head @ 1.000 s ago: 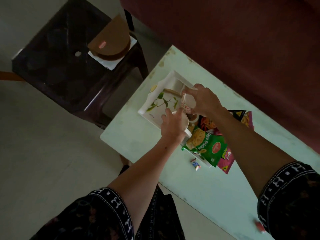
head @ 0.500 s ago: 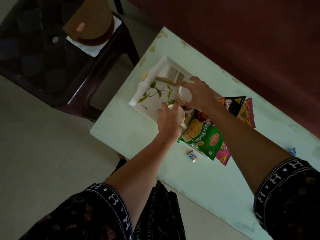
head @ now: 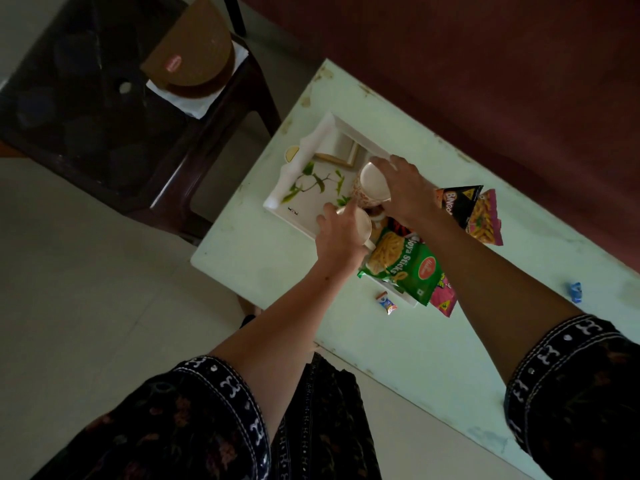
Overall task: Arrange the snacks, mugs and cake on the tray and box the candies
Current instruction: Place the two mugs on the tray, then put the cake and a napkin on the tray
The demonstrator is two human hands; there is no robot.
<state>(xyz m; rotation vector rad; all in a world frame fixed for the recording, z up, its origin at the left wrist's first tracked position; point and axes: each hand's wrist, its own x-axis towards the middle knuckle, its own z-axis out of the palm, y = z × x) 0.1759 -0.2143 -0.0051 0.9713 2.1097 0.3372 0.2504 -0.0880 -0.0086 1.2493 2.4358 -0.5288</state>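
A white tray point(head: 301, 152) with a leaf print lies on the pale green table point(head: 433, 341). My left hand point(head: 341, 233) grips a white mug point(head: 365, 225) at the tray's near edge. My right hand point(head: 403, 192) holds a second white mug point(head: 374, 183) tilted over the tray. A green soya sticks packet point(head: 403, 263), a pink packet point(head: 445, 297) and a black and pink snack packet point(head: 474, 213) lie at the tray's right end. A wrapped candy point(head: 387, 302) and a blue candy point(head: 575, 292) lie on the table. The brown cake point(head: 194, 55) sits on a dark stool.
The dark plastic stool point(head: 86, 109) stands left of the table with the cake on a white napkin point(head: 194, 105). A dark red sofa point(head: 485, 64) runs along the table's far side. Pale floor tiles lie to the left. My dark patterned clothing fills the bottom.
Both hands keep the mugs over the tray and shift little. The right-hand mug has tilted so its open mouth shows more. The blue candy has come into view.
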